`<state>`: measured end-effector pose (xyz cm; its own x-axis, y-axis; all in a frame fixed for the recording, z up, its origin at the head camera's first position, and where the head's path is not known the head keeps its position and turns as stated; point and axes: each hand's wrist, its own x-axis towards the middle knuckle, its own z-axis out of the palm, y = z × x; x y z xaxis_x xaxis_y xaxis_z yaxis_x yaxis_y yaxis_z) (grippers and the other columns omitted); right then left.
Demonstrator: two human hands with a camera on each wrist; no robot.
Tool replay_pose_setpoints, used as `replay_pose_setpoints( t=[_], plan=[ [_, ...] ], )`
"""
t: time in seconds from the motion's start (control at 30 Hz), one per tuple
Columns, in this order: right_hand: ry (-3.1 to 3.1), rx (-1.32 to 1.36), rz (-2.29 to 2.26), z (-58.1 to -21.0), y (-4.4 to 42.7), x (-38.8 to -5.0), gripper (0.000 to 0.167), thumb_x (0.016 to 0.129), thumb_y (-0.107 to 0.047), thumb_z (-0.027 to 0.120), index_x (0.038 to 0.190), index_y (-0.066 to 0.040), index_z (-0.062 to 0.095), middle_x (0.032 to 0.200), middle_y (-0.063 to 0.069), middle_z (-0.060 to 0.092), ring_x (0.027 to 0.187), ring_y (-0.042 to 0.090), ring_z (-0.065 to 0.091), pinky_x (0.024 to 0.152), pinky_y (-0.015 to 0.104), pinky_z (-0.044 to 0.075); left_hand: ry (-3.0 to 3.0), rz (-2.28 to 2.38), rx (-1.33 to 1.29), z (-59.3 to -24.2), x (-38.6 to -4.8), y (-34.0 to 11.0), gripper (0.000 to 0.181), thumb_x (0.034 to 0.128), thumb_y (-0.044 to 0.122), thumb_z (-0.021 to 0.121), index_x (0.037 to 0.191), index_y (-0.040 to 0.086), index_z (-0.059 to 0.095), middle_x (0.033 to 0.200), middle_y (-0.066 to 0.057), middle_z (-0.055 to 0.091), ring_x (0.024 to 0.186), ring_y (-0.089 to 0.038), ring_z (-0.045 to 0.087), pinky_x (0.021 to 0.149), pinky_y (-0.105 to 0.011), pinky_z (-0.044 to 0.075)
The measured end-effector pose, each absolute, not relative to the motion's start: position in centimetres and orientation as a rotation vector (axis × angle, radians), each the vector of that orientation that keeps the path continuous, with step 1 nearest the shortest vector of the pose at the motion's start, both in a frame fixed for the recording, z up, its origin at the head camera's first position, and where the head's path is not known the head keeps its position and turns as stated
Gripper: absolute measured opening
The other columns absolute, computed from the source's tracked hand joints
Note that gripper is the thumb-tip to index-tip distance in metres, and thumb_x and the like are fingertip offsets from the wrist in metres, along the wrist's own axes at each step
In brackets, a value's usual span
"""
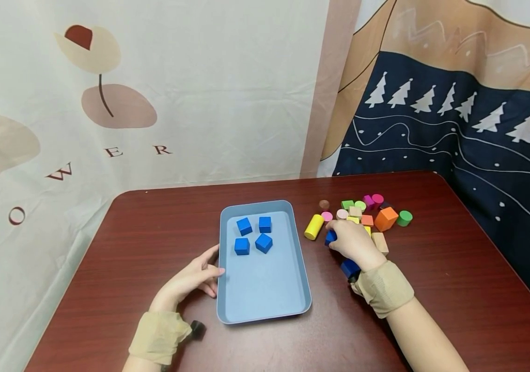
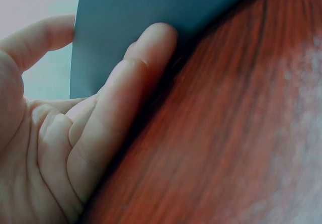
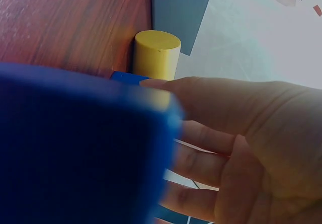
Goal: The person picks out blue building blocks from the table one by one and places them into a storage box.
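Note:
The blue-grey tray [image 1: 265, 289] holds several blue blocks [image 1: 263, 243] in its upper half. At its left side, my left hand [image 1: 190, 276] holds the edge, thumb over the rim and fingers along the outer wall; the left wrist view shows those fingers [image 2: 123, 93] against the tray wall [image 2: 121, 22]. To the right of the tray, my right hand [image 1: 355, 240] pinches a blue block [image 1: 330, 237], partly hidden by the fingers. Another blue block [image 1: 350, 268] lies under the right wrist and looms large and blurred [image 3: 75, 148] in the right wrist view.
A yellow cylinder [image 1: 314, 227] stands between tray and right hand. Behind and beside that hand are mixed pieces, including an orange block [image 1: 386, 219], a green cylinder [image 1: 404, 218] and a wooden block [image 1: 379, 243]. Patterned cloths [image 1: 228, 93] hang behind the table [image 1: 153, 222].

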<state>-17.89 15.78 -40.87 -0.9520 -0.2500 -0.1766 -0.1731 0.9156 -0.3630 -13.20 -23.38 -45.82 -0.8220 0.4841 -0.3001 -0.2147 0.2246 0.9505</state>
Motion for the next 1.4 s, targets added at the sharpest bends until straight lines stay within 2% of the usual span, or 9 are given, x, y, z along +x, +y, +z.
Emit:
replay_pose_setpoints(
  t=[0.67, 1.17, 1.4],
  plan=[
    [2.882, -0.346, -0.525, -40.6, 15.6, -17.7, 0.03, 0.083, -0.009, 0.073, 0.113, -0.004, 0.067, 0.105, 0.014, 0.065, 0.09, 0.032, 0.06, 0.082, 0.052, 0.052, 1.949, 1.646, 0.235, -45.5, -13.1, -23.3, 0.078, 0.0949, 0.015, 0.06, 0.153, 0.006, 0.009, 0.075, -0.017, 0.064, 0.054, -0.021, 0.062, 0.056, -0.036, 0.057],
    [2.868, -0.36, -0.577, -39.7, 15.3, -17.7, 0.033, 0.084, -0.006, 0.071, 0.116, 0.003, 0.063, 0.11, 0.019, 0.063, 0.093, 0.032, 0.06, 0.086, 0.052, 0.051, 1.953, 1.648, 0.224, -46.0, -13.2, -23.4, 0.078, 0.0949, 0.015, 0.06, 0.153, 0.006, 0.009, 0.08, -0.018, 0.065, 0.054, -0.021, 0.062, 0.055, -0.035, 0.057],
    [2.872, -0.363, -0.592, -39.1, 15.2, -17.5, 0.036, 0.085, -0.005, 0.071, 0.118, 0.004, 0.062, 0.112, 0.019, 0.061, 0.096, 0.031, 0.058, 0.086, 0.047, 0.052, 1.963, 1.634, 0.217, -45.9, -13.2, -23.4, 0.077, 0.0952, 0.016, 0.06, 0.153, 0.007, 0.009, 0.08, -0.018, 0.065, 0.054, -0.021, 0.062, 0.055, -0.036, 0.057]
  ],
)
